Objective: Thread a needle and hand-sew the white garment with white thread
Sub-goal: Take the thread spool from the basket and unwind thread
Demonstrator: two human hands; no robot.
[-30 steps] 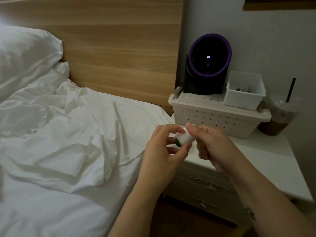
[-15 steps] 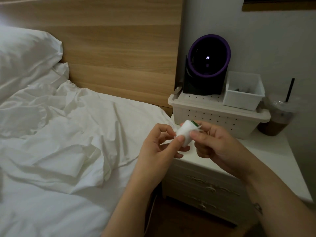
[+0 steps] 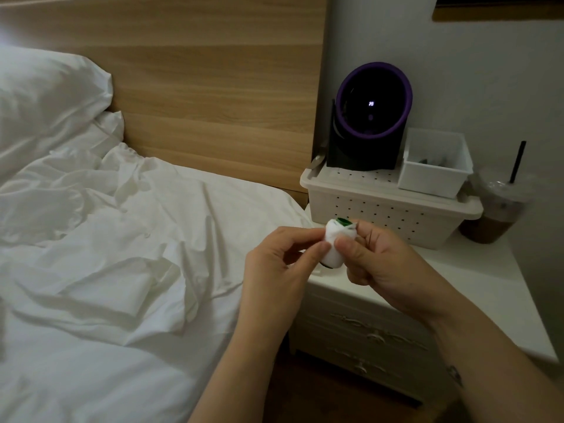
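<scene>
HANDS AT THE BEDSIDE: A person's two hands meet over the near edge of a white bedside tabletop [image 3: 476, 270], sharing a small spool of white thread [image 3: 335, 250] wound on a green plastic core. The right hand [image 3: 384, 264] carries it, its grip closed round the spool's right side, thumb in front and curled fingers behind, with the green end tipped up and away. The left hand [image 3: 274, 270] closes a fine thumb-and-forefinger grip against the spool's left side. Whether a loose thread end lies between those fingertips is too fine to tell. No needle can be made out.

The spool looks light and firm, though its wound surface is likely slick and apt to unreel. It is best held by the body or the rigid core ends while fingertips pick off the free end. The thread itself should be limp, thin and hard to see against white.

The crumpled white garment [image 3: 106, 227] lies spread on the white-sheeted bed [image 3: 91, 377] to the left, well apart from the hands. It appears soft, light and floppy, best gathered by a fold near the seam to be sewn.

Behind the hands stand a white perforated plastic basket [image 3: 381, 209] and a clear cup of iced drink with a black straw [image 3: 494, 215].
</scene>
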